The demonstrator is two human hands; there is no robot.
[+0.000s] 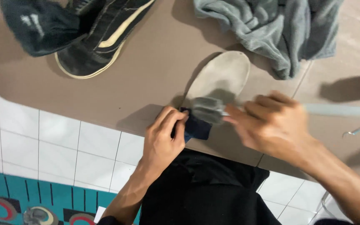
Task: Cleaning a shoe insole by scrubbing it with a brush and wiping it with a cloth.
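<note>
While left hand (163,133) pinches the insole's (219,79) heel end, right hand (271,125) — fist closed on a brush (207,109) — scrubs it mid-job; black sneaker (101,37) at 11 o'clock untouched.

You've got one view only: head cam, looking steeply down from above the person's own lap, close in on the near edge of the brown table (117,100). Frame top faces away from the body, across the tabletop; bottom catches white floor tiles (63,146) and a teal mat (17,196). No second view to overlap.
</note>
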